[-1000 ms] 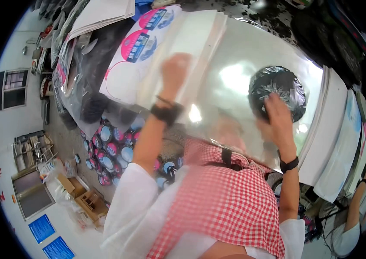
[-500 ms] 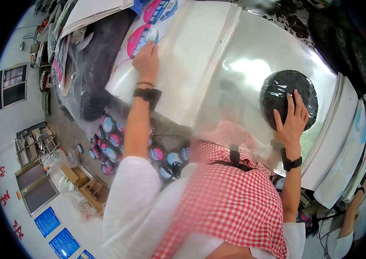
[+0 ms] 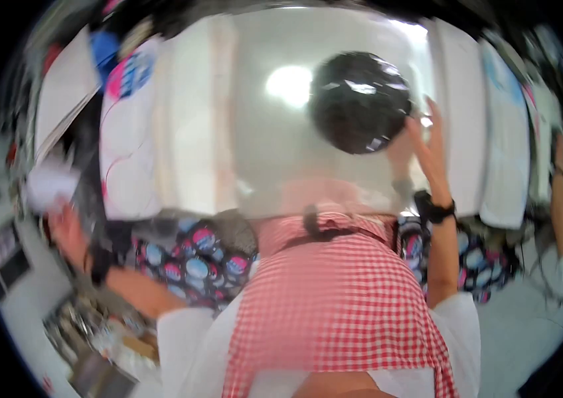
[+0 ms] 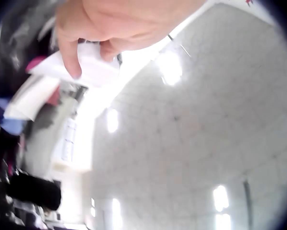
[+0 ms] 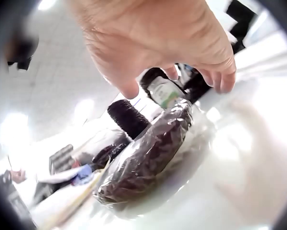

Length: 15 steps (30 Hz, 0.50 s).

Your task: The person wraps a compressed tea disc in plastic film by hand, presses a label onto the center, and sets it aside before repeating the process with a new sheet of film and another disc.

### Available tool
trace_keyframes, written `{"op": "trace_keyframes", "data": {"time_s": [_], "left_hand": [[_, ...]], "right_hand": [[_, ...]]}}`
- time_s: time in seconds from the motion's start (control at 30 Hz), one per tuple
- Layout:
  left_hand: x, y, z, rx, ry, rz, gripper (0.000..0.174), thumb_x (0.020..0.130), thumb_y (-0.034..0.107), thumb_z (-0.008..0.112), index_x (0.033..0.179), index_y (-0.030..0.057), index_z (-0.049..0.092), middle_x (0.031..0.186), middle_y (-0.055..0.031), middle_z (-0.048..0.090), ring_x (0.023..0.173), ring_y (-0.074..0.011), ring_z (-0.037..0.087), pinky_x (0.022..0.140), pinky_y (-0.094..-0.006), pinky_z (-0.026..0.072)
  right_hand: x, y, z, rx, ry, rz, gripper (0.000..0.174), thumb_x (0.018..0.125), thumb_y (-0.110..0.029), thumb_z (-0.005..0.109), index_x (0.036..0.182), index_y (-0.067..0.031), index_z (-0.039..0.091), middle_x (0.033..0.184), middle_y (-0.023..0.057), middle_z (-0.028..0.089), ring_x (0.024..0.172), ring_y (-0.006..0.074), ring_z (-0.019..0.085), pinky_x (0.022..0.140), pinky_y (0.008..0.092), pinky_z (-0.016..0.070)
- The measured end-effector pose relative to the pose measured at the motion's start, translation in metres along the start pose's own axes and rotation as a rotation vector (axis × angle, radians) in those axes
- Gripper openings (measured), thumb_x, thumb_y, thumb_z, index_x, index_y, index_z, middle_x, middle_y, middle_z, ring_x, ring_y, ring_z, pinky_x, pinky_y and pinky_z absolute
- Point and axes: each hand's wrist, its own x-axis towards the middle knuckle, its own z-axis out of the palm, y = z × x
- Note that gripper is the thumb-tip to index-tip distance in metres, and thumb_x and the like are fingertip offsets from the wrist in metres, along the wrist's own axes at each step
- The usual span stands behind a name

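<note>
My left hand (image 3: 69, 232) pinches a white paper label (image 3: 52, 188) out at the far left, beyond the table's near left corner. The left wrist view shows the plain white side of this label (image 4: 96, 69) between thumb and fingers. A dark round cake wrapped in clear plastic (image 3: 361, 103) lies on a shiny metal plate (image 3: 265, 142). Close by its right edge my right hand (image 3: 433, 156) is held with fingers spread and extended. From the right wrist, the wrapped cake (image 5: 150, 163) appears edge-on below the fingers, with a glossy, crinkled wrapping.
A sheet of round pink and blue labels (image 3: 125, 159) lies left of the plate, beside white paper sheets (image 3: 188, 119). More white sheets (image 3: 464, 126) lie to the right. Below the table are several finished labelled packs (image 3: 198, 262). Another person's arm (image 3: 562, 205) shows at far right.
My left hand has left the label sheet and swung outward to the left with a label. My right hand has come off the top of the wrapped cake to its right side. The view has turned.
</note>
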Motion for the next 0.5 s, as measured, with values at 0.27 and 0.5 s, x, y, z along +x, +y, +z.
{"op": "trace_keyframes", "data": {"time_s": [0.27,0.5], "left_hand": [[-0.222,-0.145,0.354,1.021,-0.292,0.995,0.032,0.096,0.011,0.047,0.125,-0.0023,0.053,0.129,-0.0193,0.051,0.115,-0.0337,0.051,0.095,-0.0401,0.0427],[-0.251,-0.207,0.434,0.726,-1.057,0.858,0.055,0.074,-0.007,0.063,0.128,0.0021,0.055,0.141,-0.0167,0.046,0.131,-0.0348,0.043,0.104,-0.0418,0.0411]], "right_hand": [[0.008,-0.015,0.041,0.774,-0.069,0.226,0.068,0.079,-0.002,0.07,0.139,-0.0109,0.039,0.11,0.0131,0.055,0.096,0.0181,0.059,0.08,0.03,0.052],[0.011,0.002,0.054,0.72,-0.029,0.192,0.069,0.076,-0.009,0.076,0.136,-0.0105,0.043,0.108,0.0098,0.063,0.096,0.0174,0.064,0.081,0.0307,0.0528]]}}
